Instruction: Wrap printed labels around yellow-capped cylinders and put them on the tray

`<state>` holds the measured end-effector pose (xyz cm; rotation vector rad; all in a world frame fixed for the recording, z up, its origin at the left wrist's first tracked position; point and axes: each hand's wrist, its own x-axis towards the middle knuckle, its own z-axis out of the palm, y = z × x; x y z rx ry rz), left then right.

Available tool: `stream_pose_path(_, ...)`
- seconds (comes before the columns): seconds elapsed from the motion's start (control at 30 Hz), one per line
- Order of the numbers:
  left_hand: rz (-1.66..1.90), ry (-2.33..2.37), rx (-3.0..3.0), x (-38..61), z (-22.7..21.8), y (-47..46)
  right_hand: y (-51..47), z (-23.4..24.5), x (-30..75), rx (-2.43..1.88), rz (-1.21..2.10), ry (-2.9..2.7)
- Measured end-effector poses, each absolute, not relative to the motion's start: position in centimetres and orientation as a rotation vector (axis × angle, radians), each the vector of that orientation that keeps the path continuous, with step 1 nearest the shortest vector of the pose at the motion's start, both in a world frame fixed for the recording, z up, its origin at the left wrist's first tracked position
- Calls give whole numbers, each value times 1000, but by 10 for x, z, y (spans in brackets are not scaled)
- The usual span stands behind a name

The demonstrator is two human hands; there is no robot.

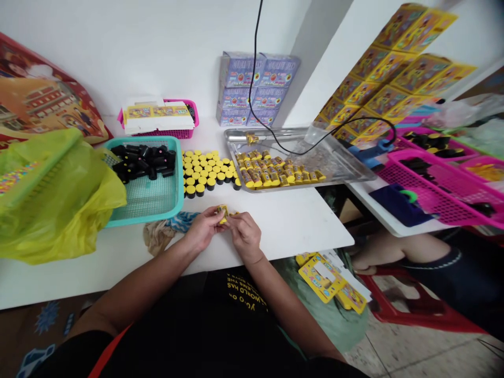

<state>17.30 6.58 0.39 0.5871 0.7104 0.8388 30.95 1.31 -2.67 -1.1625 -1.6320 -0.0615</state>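
Observation:
Above the front of the white table, my left hand (205,227) is closed on a small yellow printed cylinder (222,214), gripped between thumb and fingers. Right beside it, my right hand (244,232) is pinched, its fingertips close to the cylinder; a bit of yellow shows at them, too small to name. Behind my hands stand several short black cylinders with yellow tops (200,188), packed in rows. Similar yellow-wrapped cylinders (271,173) lie in rows in a metal tray (346,170) to the right.
A turquoise basket (145,207) holds black cylinders, next to a yellow-green bag (59,210). Cloths (157,237) lie by my left forearm. A black cable (255,52) hangs over the tray. Purple boxes (255,89) and pink baskets (441,178) stand farther off. Another person's leg (401,252) is at right.

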Motion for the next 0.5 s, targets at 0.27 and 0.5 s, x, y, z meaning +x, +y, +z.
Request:
stream_pose_path(0.27, 882, 729, 694, 171, 9, 65, 11, -27, 307, -1189, -49, -1552)
stream_pose_path(0.5, 942, 704, 766, 170, 12, 64, 12, -28, 308, -1146, -52, -1604)
